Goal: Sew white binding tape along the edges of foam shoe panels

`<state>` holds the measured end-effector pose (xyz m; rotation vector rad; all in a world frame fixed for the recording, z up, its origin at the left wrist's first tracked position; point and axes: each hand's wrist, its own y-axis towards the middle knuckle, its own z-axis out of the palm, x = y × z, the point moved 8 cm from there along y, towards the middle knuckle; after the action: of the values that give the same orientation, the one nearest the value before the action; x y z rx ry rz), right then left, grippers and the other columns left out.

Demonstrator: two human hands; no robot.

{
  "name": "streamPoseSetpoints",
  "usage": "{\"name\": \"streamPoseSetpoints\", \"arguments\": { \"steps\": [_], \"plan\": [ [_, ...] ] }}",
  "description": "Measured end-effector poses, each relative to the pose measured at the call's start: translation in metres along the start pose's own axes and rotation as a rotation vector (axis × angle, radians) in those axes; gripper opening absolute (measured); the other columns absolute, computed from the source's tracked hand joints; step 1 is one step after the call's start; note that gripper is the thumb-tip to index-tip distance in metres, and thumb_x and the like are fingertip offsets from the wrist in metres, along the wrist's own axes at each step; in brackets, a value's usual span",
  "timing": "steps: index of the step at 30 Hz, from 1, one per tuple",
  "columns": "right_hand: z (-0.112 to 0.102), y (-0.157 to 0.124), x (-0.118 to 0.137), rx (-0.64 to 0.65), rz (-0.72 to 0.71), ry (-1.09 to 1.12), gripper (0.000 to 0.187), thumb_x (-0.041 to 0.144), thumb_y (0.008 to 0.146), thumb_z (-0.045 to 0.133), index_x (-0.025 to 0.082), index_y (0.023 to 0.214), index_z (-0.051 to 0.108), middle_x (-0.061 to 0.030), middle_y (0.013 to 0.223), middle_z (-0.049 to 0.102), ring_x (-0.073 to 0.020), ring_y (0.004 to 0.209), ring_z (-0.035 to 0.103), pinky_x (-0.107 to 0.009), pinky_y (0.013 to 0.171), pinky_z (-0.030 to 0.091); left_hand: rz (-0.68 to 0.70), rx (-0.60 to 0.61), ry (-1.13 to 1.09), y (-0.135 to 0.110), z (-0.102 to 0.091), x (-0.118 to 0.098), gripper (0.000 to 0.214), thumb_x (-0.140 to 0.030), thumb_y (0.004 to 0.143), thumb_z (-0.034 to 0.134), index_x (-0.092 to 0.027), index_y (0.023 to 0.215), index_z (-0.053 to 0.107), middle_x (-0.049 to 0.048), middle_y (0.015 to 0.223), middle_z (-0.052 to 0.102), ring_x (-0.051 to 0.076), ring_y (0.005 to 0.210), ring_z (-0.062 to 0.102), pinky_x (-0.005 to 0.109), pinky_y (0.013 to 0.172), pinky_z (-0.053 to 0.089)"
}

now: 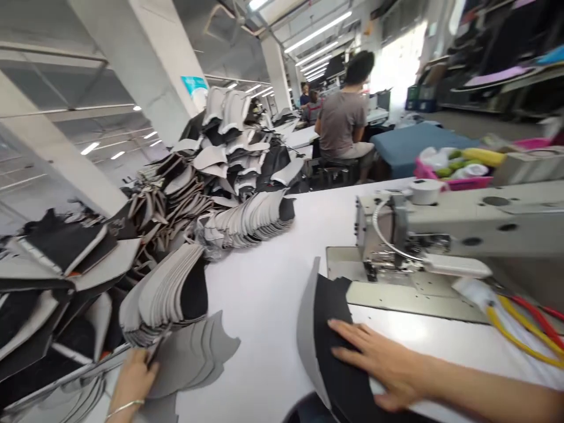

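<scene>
My right hand lies flat, fingers spread, on a black fabric panel with a grey panel along its left side. These lie on the white table in front of the sewing machine. At the lower left my left hand, with a bracelet at the wrist, has its fingers closed at the edge of a fanned pile of grey fabric pieces. Its fingertips are partly hidden. Just beyond stands a curved stack of grey and black pieces.
The sewing machine occupies the right side. Yellow-handled scissors and a red-handled tool lie at the right edge. Further stacks and heaped panels line the left. A pink basket stands behind the machine; a person sits beyond.
</scene>
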<state>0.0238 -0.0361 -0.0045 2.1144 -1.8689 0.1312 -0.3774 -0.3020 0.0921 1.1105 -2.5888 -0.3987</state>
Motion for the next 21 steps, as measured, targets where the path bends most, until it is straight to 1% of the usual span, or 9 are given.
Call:
{"name": "streamPoseSetpoints", "arguments": {
  "steps": [3,6,8,10,12,15,17,18,21],
  "plan": [
    [-0.012,0.014,-0.038,-0.044,0.073,0.03,0.074,0.029,0.068,0.054,0.01,0.134,0.026,-0.0192,0.131,0.032,-0.0282,0.105,0.04,-0.041,0.086,0.033,0.199,-0.215,0.042,0.028,-0.067,-0.071,0.014,-0.033,0.066,0.036,-0.025,0.056,0.03,0.0151,0.071,0.059,0.028,0.072,0.056,0.042,0.071,0.045],
    [-0.013,0.03,-0.051,-0.073,0.061,-0.065,0.048,0.018,0.074,0.048,0.01,0.121,0.045,-0.0159,0.112,0.05,-0.0229,0.088,0.044,-0.037,0.076,0.036,0.428,-0.447,0.01,0.032,-0.139,-0.177,0.016,-0.032,0.071,0.035,-0.024,0.06,0.027,0.0155,0.092,0.056,0.027,0.086,0.053,0.045,0.075,0.043],
    [-0.014,0.037,-0.048,-0.066,0.063,-0.164,0.025,0.015,0.077,0.045,0.011,0.097,0.06,-0.0137,0.092,0.057,-0.0224,0.083,0.044,-0.038,0.071,0.035,0.645,-0.459,-0.038,0.021,-0.163,-0.259,0.013,-0.025,0.074,0.034,-0.022,0.063,0.031,0.0157,0.105,0.051,0.027,0.1,0.048,0.045,0.084,0.04],
    [-0.016,0.038,-0.036,-0.048,0.042,-0.229,0.017,0.017,0.078,0.047,0.012,0.076,0.063,-0.0131,0.085,0.057,-0.0251,0.087,0.044,-0.042,0.072,0.034,0.802,-0.486,-0.124,0.002,-0.17,-0.333,0.015,-0.012,0.077,0.029,-0.019,0.066,0.038,0.0139,0.115,0.047,0.024,0.108,0.043,0.042,0.089,0.038],
    [-0.018,0.032,-0.024,-0.003,0.032,-0.24,0.015,0.021,0.077,0.052,0.014,0.071,0.064,-0.0123,0.088,0.058,-0.0287,0.095,0.042,-0.048,0.078,0.031,0.97,-0.359,-0.164,-0.019,-0.149,-0.399,0.023,-0.006,0.078,0.025,-0.017,0.072,0.045,0.0125,0.119,0.046,0.023,0.111,0.042,0.039,0.087,0.041],
    [-0.012,0.013,-0.021,0.197,0.078,-0.11,0.016,0.031,0.075,0.057,0.017,0.076,0.065,-0.0067,0.078,0.06,-0.0278,0.093,0.047,-0.049,0.083,0.031,1.113,0.075,-0.172,-0.041,-0.086,-0.47,0.024,-0.006,0.079,0.029,-0.015,0.082,0.051,0.0137,0.118,0.049,0.024,0.108,0.046,0.037,0.079,0.046],
    [-0.01,-0.001,-0.025,0.291,0.105,0.031,0.021,0.038,0.074,0.058,0.02,0.082,0.064,-0.0024,0.07,0.059,-0.0227,0.082,0.052,-0.043,0.081,0.035,1.129,0.357,-0.161,-0.049,-0.044,-0.494,0.023,-0.005,0.074,0.036,-0.014,0.087,0.053,0.0139,0.113,0.052,0.024,0.105,0.047,0.037,0.079,0.046],
    [-0.012,-0.007,-0.028,0.278,0.107,0.071,0.027,0.041,0.071,0.06,0.02,0.088,0.063,-0.0023,0.072,0.06,-0.0211,0.079,0.053,-0.04,0.08,0.037,1.112,0.449,-0.157,-0.049,-0.028,-0.501,0.026,-0.003,0.07,0.039,-0.013,0.089,0.053,0.0138,0.111,0.053,0.024,0.104,0.047,0.036,0.082,0.046],
    [-0.024,-0.023,-0.04,0.078,0.054,0.03,0.051,0.039,0.062,0.067,0.014,0.106,0.056,-0.0108,0.09,0.059,-0.0228,0.087,0.052,-0.035,0.081,0.039,1.015,0.529,-0.195,-0.04,0.002,-0.51,0.034,-0.001,0.064,0.042,-0.012,0.094,0.052,0.0141,0.117,0.049,0.024,0.11,0.044,0.036,0.09,0.042]
  ]
}}
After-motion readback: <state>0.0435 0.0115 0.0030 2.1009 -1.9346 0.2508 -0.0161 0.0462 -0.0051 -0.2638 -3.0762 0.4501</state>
